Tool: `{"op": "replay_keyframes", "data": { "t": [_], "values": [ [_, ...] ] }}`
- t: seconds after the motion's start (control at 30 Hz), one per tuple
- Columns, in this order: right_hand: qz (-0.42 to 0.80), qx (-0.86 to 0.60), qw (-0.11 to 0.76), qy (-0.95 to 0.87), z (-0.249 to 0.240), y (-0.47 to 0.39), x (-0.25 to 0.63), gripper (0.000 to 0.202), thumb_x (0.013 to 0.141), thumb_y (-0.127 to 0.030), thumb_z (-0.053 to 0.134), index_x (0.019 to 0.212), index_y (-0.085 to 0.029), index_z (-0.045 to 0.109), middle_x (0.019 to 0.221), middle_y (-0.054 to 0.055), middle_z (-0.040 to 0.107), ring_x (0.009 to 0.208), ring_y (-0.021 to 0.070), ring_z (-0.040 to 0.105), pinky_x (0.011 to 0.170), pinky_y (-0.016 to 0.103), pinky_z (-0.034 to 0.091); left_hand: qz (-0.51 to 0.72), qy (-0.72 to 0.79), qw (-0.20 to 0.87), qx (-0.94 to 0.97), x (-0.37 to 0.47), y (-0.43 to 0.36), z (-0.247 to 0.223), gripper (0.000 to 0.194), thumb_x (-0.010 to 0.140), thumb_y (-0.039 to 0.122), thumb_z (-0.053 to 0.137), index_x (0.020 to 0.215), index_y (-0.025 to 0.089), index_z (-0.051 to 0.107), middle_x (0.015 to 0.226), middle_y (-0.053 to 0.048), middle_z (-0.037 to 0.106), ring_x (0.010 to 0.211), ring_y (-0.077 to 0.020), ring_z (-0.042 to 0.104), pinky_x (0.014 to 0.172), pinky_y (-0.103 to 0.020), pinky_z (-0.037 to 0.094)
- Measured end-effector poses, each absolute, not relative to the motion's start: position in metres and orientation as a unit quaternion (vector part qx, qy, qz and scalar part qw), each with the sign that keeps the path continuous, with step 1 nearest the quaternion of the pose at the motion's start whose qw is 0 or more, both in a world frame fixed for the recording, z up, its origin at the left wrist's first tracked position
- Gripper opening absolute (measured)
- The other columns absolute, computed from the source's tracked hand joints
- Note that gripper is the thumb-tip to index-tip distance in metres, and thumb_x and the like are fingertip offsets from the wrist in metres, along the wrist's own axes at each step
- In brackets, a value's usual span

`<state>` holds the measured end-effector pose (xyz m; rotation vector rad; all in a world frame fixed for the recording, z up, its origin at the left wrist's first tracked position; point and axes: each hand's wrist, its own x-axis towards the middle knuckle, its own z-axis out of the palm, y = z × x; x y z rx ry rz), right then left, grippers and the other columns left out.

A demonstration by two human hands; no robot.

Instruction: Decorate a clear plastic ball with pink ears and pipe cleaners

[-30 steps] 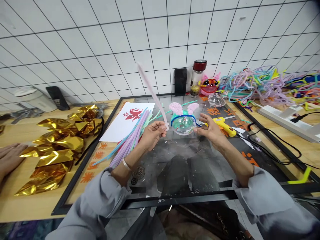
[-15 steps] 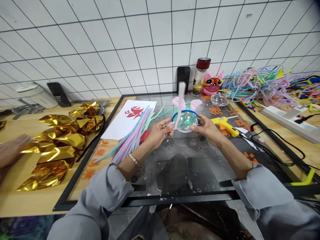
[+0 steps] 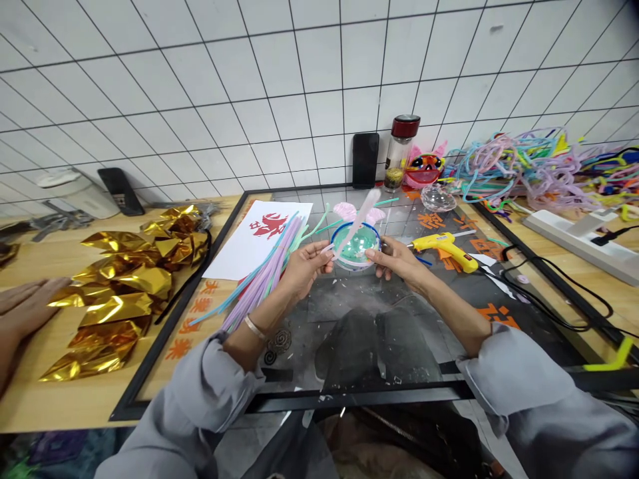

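Note:
My left hand pinches a pale lilac pipe cleaner, whose free end sticks up and leans right. In my right hand is a clear plastic dome with a blue fuzzy rim; thumb and fingers grip its right side. The pipe cleaner crosses the dome's left part and runs along its near edge. Just behind the dome show two pink fuzzy ear shapes; whether they are joined to it I cannot tell. Right of my right hand lies a yellow hot glue gun.
Pipe cleaners lie left beside white paper with a red cut-out. Gold foil is further left, near another person's hand. A phone, a glass bottle and a power strip stand behind and right.
Both hands and the dome have shifted slightly left and nearer. The pipe cleaner's free end has tipped from upright to leaning right. The other person's hand is further into view.

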<state>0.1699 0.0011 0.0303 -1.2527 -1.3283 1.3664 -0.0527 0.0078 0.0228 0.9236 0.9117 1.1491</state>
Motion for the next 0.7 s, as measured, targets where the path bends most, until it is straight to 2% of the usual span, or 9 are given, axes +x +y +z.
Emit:
{"op": "replay_keyframes", "data": {
  "t": [0.13, 0.3, 0.5, 0.63, 0.7],
  "values": [
    [0.516, -0.512, 0.406, -0.553, 0.028, 0.005, 0.168, 0.053, 0.061, -0.05, 0.087, 0.096, -0.02, 0.061, 0.073, -0.001, 0.067, 0.043, 0.0077, 0.055, 0.032, 0.019, 0.037, 0.505, 0.435, 0.618, 0.417, -0.053, 0.006, 0.028, 0.048, 0.059, 0.022, 0.089, 0.099, 0.009, 0.065, 0.066, 0.002, 0.066, 0.053, -0.0073, 0.058, 0.053, -0.021, 0.048],
    [0.48, -0.526, 0.381, -0.589, 0.027, 0.01, 0.165, 0.055, 0.069, -0.057, 0.079, 0.105, -0.019, 0.061, 0.079, 0.001, 0.069, 0.048, 0.0094, 0.056, 0.037, 0.021, 0.039, 0.566, 0.44, 0.503, 0.483, -0.052, 0.001, 0.037, 0.047, 0.063, 0.029, 0.086, 0.099, 0.015, 0.06, 0.061, 0.006, 0.062, 0.054, -0.0097, 0.06, 0.053, -0.02, 0.05],
    [0.43, -0.518, 0.376, -0.636, 0.024, 0.012, 0.156, 0.065, 0.07, -0.058, 0.078, 0.118, -0.018, 0.063, 0.082, 0.001, 0.069, 0.06, 0.0132, 0.058, 0.05, 0.024, 0.043, 0.535, 0.395, 0.466, 0.583, -0.05, -0.009, 0.05, 0.034, 0.071, 0.027, 0.079, 0.103, 0.016, 0.071, 0.066, 0.002, 0.064, 0.054, -0.0097, 0.059, 0.054, -0.022, 0.051],
    [0.358, -0.516, 0.374, -0.682, 0.027, 0.013, 0.169, 0.049, 0.083, -0.056, 0.064, 0.112, -0.016, 0.068, 0.086, 0.005, 0.071, 0.071, 0.0185, 0.063, 0.064, 0.03, 0.048, 0.522, 0.402, 0.448, 0.605, -0.051, -0.01, 0.048, 0.022, 0.073, 0.021, 0.074, 0.093, 0.015, 0.077, 0.068, 0.0, 0.065, 0.052, -0.0092, 0.059, 0.052, -0.022, 0.052],
    [0.252, -0.537, 0.392, -0.703, 0.027, 0.016, 0.18, 0.04, 0.093, -0.049, 0.05, 0.103, -0.016, 0.07, 0.09, 0.009, 0.073, 0.08, 0.0217, 0.065, 0.074, 0.034, 0.05, 0.529, 0.405, 0.434, 0.607, -0.051, -0.009, 0.046, 0.019, 0.073, 0.02, 0.072, 0.089, 0.015, 0.078, 0.071, 0.0, 0.065, 0.051, -0.0085, 0.059, 0.052, -0.022, 0.052]
  ]
}}
